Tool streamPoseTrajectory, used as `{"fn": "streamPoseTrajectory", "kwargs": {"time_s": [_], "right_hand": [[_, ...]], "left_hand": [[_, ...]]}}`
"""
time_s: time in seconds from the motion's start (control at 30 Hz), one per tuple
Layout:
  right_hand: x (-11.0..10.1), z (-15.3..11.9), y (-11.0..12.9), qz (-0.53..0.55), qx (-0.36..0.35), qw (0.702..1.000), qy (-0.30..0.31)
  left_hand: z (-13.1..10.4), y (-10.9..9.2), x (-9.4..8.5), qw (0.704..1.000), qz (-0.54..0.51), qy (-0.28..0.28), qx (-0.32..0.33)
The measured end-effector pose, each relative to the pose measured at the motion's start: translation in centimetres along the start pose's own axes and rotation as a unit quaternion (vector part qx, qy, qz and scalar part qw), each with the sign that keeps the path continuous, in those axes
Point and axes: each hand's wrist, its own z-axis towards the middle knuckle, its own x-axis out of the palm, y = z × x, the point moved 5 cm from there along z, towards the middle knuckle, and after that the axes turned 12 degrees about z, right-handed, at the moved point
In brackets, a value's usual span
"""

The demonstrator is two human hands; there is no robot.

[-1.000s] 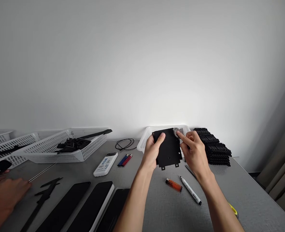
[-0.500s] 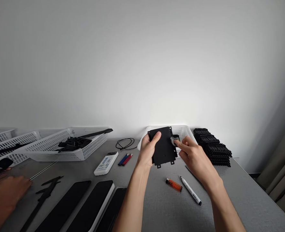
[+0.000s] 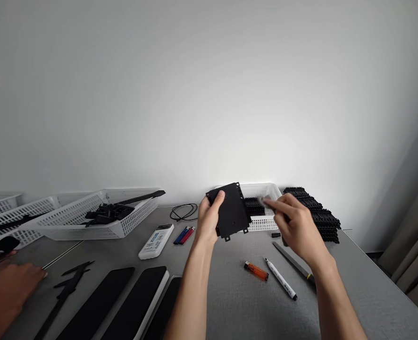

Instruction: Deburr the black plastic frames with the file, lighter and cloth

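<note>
My left hand grips a flat black plate by its left side, thumb across its front face. The plate is tilted, with small holed tabs along its top and bottom edges. To the right, apart from the plate, my right hand is closed with the index finger pointing left. At that fingertip is a small grey piece, too blurred to name. Behind the plate stands a white basket with black ridged parts inside.
Stacked black ridged parts stand at right. In front lie an orange lighter, a marker and a grey knife-like tool. Left are a white box, two lighters, calipers, dark-faced slabs and another person's hand.
The plate in my left hand has moved left and tilted. My right hand has moved right with the small grey piece, away from the plate's right edge.
</note>
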Motion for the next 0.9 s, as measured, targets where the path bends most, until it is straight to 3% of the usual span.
{"fn": "streamPoseTrajectory", "kwargs": {"time_s": [0.1,0.2,0.37,0.53,0.7,0.9], "right_hand": [[-0.4,0.2,-0.3,0.014,-0.045,0.996,-0.074],[0.6,0.6,-0.9,-0.006,-0.067,0.993,-0.092],[2.5,1.3,-1.9,-0.033,-0.061,0.996,-0.05],[3.3,1.0,-1.0,-0.079,-0.071,0.994,-0.003],[4.0,0.5,0.1,-0.066,-0.07,0.992,0.079],[5.4,0.0,0.1,-0.043,-0.066,0.981,0.179]], "left_hand": [[-0.6,0.1,1.0,0.998,0.028,0.022,0.041],[-1.4,0.1,2.2,0.994,0.037,0.052,0.085],[-2.1,-0.1,3.2,0.987,0.046,0.103,0.118],[-2.3,-0.8,3.4,0.984,0.05,0.119,0.126],[-1.6,-0.4,2.6,0.99,0.042,0.079,0.112],[0.4,0.5,0.7,0.999,-0.001,-0.018,0.037]]}}
